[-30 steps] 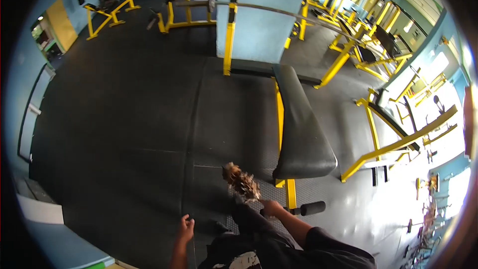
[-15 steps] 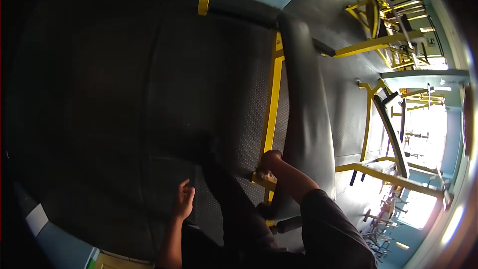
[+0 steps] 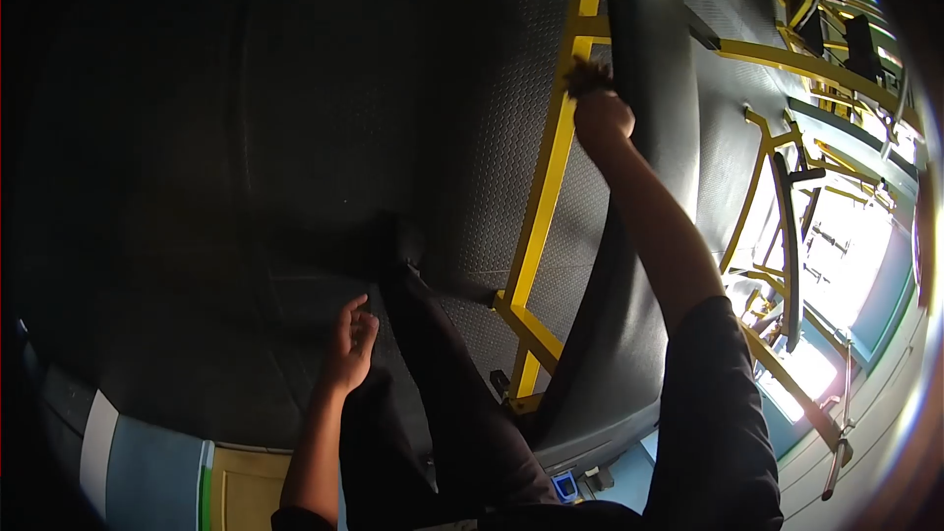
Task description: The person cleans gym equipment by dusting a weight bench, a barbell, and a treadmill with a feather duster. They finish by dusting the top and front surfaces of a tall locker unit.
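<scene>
My right hand (image 3: pixel 604 124) is closed round a dark bristly brush (image 3: pixel 589 79), held over the yellow frame (image 3: pixel 551 167) of a bench, beside its long black padded seat (image 3: pixel 654 69). The bristles point away from me, at the bar's upper part. Whether they touch the bar I cannot tell. My left hand (image 3: pixel 352 342) hangs over the black floor with its fingers apart and nothing in them. My legs in dark trousers show between the two hands.
Black textured matting (image 3: pixel 393 118) covers the floor. More yellow gym machines (image 3: pixel 787 236) stand at the right, before bright windows. A small blue object (image 3: pixel 565 487) is at the bottom. A blue wall and a beige door (image 3: pixel 246 487) are at the lower left.
My right hand has moved forward along the yellow frame with the brush, and the arm is stretched out further. My left hand has risen slightly. The view has tilted and shifted.
</scene>
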A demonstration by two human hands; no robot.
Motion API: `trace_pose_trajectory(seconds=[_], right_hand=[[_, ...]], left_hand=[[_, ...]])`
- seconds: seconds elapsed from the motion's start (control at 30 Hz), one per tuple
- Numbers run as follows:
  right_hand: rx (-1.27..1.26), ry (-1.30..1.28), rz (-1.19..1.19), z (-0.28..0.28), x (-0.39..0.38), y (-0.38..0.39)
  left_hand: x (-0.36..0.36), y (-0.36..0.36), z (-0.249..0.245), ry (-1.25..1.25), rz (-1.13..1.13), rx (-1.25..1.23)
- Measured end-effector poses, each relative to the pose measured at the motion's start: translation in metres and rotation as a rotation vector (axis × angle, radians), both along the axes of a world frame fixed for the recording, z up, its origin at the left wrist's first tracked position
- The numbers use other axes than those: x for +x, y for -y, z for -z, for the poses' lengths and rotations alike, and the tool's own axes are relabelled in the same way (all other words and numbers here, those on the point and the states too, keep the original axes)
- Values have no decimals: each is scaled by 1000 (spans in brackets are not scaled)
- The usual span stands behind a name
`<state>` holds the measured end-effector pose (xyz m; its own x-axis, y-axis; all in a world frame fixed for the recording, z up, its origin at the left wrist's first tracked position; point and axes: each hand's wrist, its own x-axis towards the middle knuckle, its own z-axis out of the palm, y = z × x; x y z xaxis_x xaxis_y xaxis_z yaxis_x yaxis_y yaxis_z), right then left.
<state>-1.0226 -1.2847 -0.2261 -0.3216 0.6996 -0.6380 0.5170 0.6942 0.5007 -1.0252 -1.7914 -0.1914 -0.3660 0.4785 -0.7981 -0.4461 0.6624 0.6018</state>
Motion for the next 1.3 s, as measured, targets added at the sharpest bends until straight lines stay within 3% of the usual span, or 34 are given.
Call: trace_pose_trajectory(seconds=[0.17,0.33,0.37,0.5,0.63,0.73,0.83,0.9,1.0,1.1,1.2,1.3], right_hand=[[79,-27,-41,-1,-7,-8],[66,-13,-94,4,20,15],[140,-102,71,1,24,22],[98,-276,83,-7,77,51],[-102,-103,207,-1,114,113],[-124,-14,318,33,218,174],[-187,62,208,10,266,250],[-314,228,330,-8,261,286],[-468,383,297,-61,187,302],[-388,150,296,-98,154,294],[-236,-313,361,-184,89,277],[-154,-658,484,-271,29,268]], left_hand=[[-24,-23,7,66,-45,30],[-36,-29,16,-63,95,40],[-38,-24,16,-59,101,38],[-57,-9,22,-31,219,63],[-90,-3,11,-79,319,15],[-111,11,19,-78,282,54],[-127,19,12,-92,251,41],[-130,33,16,-126,213,92],[-140,41,5,-182,168,176],[-157,43,-15,-169,113,233],[-176,44,-24,-172,9,351],[-217,37,-59,-268,91,339]])
